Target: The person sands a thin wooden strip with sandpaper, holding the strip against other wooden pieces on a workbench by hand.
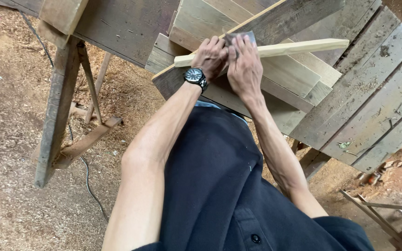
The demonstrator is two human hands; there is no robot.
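Head cam looked straight down at both hands, sitting side by side near the top middle of the frame. Left hand, the one with a dark wristwatch, was pressed down on a long pale wooden strip close to its left end, fingers curled together over the top of it. Right hand was touching the left one, fingers held together and flat, pinning a small grey sheet of sandpaper against the strip. Only a corner of the sheet poked out past the fingertips, so couldn't tell how big it really was.

That strip ran from the hands out toward the upper right, lying across a stack of pale boards. Those sat on a rough workbench of weathered grey planks filling the right side of the frame. At the upper left, a wooden sawhorse leg came down to a sawdust-covered floor, with a thin dark cable trailing across it. Person's dark buttoned shirt took up the bottom middle.
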